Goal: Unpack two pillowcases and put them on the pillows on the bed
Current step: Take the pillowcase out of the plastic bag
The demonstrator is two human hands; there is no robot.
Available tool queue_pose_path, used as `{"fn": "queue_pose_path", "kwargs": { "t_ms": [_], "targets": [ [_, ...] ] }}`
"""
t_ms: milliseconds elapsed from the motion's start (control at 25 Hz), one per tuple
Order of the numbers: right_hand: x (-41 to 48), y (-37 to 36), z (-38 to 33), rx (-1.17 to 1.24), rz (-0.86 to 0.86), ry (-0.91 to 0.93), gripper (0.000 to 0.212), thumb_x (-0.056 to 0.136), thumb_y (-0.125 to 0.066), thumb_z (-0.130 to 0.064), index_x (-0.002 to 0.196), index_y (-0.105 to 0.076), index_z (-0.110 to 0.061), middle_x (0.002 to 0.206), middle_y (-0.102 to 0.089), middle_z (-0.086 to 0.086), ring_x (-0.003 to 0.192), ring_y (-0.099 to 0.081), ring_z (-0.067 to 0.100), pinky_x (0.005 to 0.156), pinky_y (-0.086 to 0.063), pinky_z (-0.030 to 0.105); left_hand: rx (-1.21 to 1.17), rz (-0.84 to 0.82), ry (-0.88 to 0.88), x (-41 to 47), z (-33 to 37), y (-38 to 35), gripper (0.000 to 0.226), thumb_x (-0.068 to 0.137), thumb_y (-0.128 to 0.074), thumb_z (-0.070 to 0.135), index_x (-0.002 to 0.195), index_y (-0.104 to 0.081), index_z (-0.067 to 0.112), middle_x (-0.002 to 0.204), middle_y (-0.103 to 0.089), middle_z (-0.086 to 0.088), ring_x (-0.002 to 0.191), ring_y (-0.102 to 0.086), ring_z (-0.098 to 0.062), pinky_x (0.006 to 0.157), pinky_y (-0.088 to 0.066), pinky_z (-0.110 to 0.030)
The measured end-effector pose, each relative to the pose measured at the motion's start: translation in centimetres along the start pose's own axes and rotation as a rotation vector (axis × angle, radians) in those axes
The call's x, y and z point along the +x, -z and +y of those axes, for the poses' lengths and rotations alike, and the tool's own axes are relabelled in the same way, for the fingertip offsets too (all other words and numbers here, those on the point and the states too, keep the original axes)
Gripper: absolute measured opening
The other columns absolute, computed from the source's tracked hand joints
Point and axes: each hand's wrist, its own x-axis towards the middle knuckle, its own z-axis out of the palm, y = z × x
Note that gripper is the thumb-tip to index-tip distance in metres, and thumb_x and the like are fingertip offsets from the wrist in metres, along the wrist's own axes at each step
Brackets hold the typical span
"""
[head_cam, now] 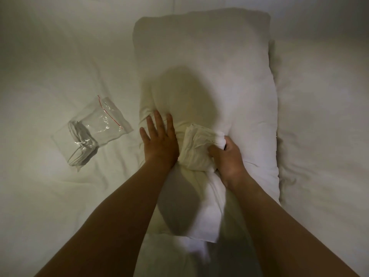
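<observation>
Left hand (pixel 159 139) pressing pillow (pixel 229 76), right hand (pixel 228 156) gripping pillowcase (pixel 196 146)

Only arms and hands of person seen. Left forearm (pixel 119 206) and right forearm (pixel 279 216) shown bare along whole visible length, up to lower frame edge. Left hand (pixel 159 140) and right hand (pixel 227 156) bare as well, wrists included. Rest of body cut off by frame. Nails and finer detail not made out in dim light.
</observation>
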Motion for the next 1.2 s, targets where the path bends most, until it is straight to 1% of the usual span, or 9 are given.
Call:
{"fn": "queue_pose_path", "kwargs": {
  "t_ms": [200, 320, 400, 520, 600, 880, 960, 1080, 1200],
  "targets": [
    [-0.7, 0.5, -0.7, 0.039, 0.022, -0.026, 0.021, 0.078, -0.062, -0.011, 0.093, -0.07, -0.023, 0.093, -0.073, 0.005, 0.092, -0.068, 0.026, 0.083, -0.057, 0.044, -0.219, -0.154, -0.09, -1.7, -1.6, 4.4, 0.069, 0.101, -0.031, 0.034, 0.154, 0.011, 0.02, 0.162, 0.011, -0.018, 0.149, 0.002, -0.039, 0.119, -0.014, -0.055],
    [-3.4, 1.3, -3.0, 0.043, 0.007, -0.087, 0.024, 0.073, -0.06, -0.012, 0.095, -0.068, -0.017, 0.092, -0.071, 0.006, 0.089, -0.067, 0.029, 0.075, -0.059, 0.043, -0.686, 0.014, -0.022, -5.5, -2.2, 9.9, 0.048, 0.099, -0.048, 0.026, 0.144, -0.039, 0.012, 0.147, -0.04, -0.012, 0.133, -0.04, -0.025, 0.109, -0.037, -0.036],
    [-6.6, 1.5, -5.1, 0.018, 0.012, 0.001, 0.027, 0.07, -0.063, -0.01, 0.096, -0.065, -0.018, 0.093, -0.07, 0.004, 0.087, -0.068, 0.029, 0.067, -0.055, 0.037, -0.973, 0.104, 0.169, -10.1, -1.1, 13.1, 0.036, 0.097, -0.054, 0.031, 0.131, -0.054, 0.018, 0.128, -0.056, -0.002, 0.115, -0.056, -0.017, 0.094, -0.048, -0.028],
    [-13.2, 1.3, -8.1, -0.059, -0.015, 0.208, 0.033, 0.079, -0.076, -0.006, 0.103, -0.057, -0.019, 0.094, -0.066, -0.01, 0.082, -0.067, 0.004, 0.064, -0.055, 0.018, -1.606, -0.29, 0.287, -15.8, 2.0, 17.0, 0.046, 0.089, -0.06, 0.05, 0.131, -0.05, 0.037, 0.122, -0.062, 0.002, 0.108, -0.064, -0.021, 0.086, -0.057, -0.044],
    [-16.8, 1.7, -8.5, -0.097, -0.123, 0.278, 0.04, 0.08, -0.08, -0.012, 0.108, -0.054, -0.021, 0.098, -0.066, -0.013, 0.086, -0.068, 0.0, 0.066, -0.057, 0.018, -1.925, -0.454, 0.298, -17.4, 3.0, 18.4, 0.051, 0.087, -0.061, 0.05, 0.133, -0.049, 0.033, 0.125, -0.064, -0.009, 0.108, -0.065, -0.033, 0.083, -0.056, -0.055],
    [-18.4, 4.1, -11.1, -0.076, -0.22, 0.103, 0.058, 0.078, -0.08, -0.029, 0.124, -0.045, -0.031, 0.113, -0.059, -0.013, 0.102, -0.064, 0.013, 0.078, -0.06, 0.033, -1.829, -0.355, 0.068, -18.2, 1.1, 20.2, 0.061, 0.068, -0.076, 0.017, 0.124, -0.054, 0.013, 0.117, -0.059, -0.024, 0.112, -0.058, -0.044, 0.096, -0.05, -0.058],
    [-18.1, 4.7, -11.8, -0.013, -0.164, 0.096, 0.048, 0.081, -0.079, -0.018, 0.122, -0.054, -0.028, 0.113, -0.064, -0.005, 0.103, -0.065, 0.02, 0.077, -0.061, 0.04, -2.006, -0.413, 0.106, -18.2, -0.2, 20.7, 0.063, 0.061, -0.077, 0.013, 0.122, -0.06, 0.008, 0.11, -0.062, -0.022, 0.104, -0.062, -0.039, 0.089, -0.052, -0.05],
    [-17.4, 6.5, -12.4, 0.409, -0.169, -0.125, 0.036, 0.083, -0.064, 0.008, 0.108, -0.068, -0.017, 0.108, -0.071, 0.014, 0.1, -0.068, 0.038, 0.078, -0.056, 0.059, -2.47, -0.672, 0.308, -18.2, -2.8, 20.6, 0.06, 0.05, -0.081, 0.017, 0.108, -0.071, 0.006, 0.102, -0.069, -0.013, 0.092, -0.067, -0.029, 0.08, -0.054, -0.04],
    [-17.1, 7.4, -12.2, 0.284, -0.191, -0.112, 0.037, 0.086, -0.061, 0.009, 0.109, -0.068, -0.019, 0.107, -0.072, 0.012, 0.099, -0.069, 0.036, 0.077, -0.057, 0.056, -2.622, -0.715, 0.214, -18.6, -4.1, 19.7, 0.044, 0.062, -0.07, 0.02, 0.106, -0.072, 0.013, 0.105, -0.07, -0.004, 0.096, -0.066, -0.023, 0.087, -0.048, -0.036]
  ]
}}
